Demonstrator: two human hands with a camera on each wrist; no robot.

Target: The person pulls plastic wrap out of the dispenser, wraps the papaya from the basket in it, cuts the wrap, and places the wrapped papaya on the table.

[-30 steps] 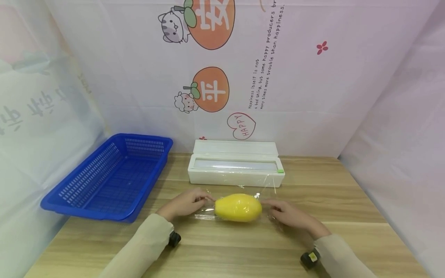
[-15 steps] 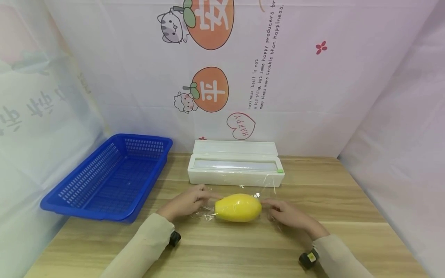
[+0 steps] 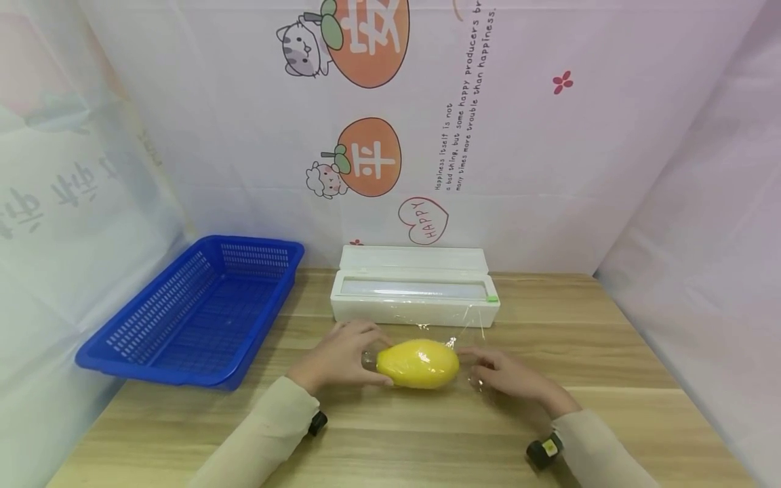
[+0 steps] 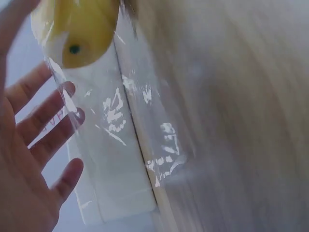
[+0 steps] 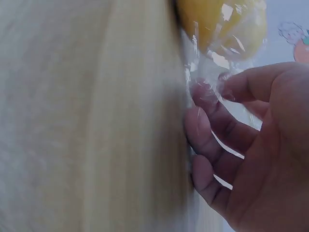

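A yellow papaya [image 3: 417, 364] lies on its side on the table, with clear cling film [image 4: 116, 111] around it and trailing off its narrow left end. My left hand [image 3: 342, 356] is at that end, thumb in front and fingers behind. In the left wrist view its fingers [image 4: 48, 140] are spread and fairly straight beside the film. At the papaya's rounded right end, my right hand [image 3: 512, 376] pinches gathered film between thumb and index finger. The other right fingers [image 5: 200, 130] are bent near the tabletop.
Behind the papaya stands a white cling film box [image 3: 415, 312], its lid raised and the roll inside. A blue plastic basket [image 3: 256, 339] sits to the left. Printed cloth [image 3: 518, 149] hangs behind and at both sides of the wooden table [image 3: 427, 440].
My left hand has moved from poking an index finger at the film by the narrow end to spreading round that end. The papaya and right hand stay almost in place.
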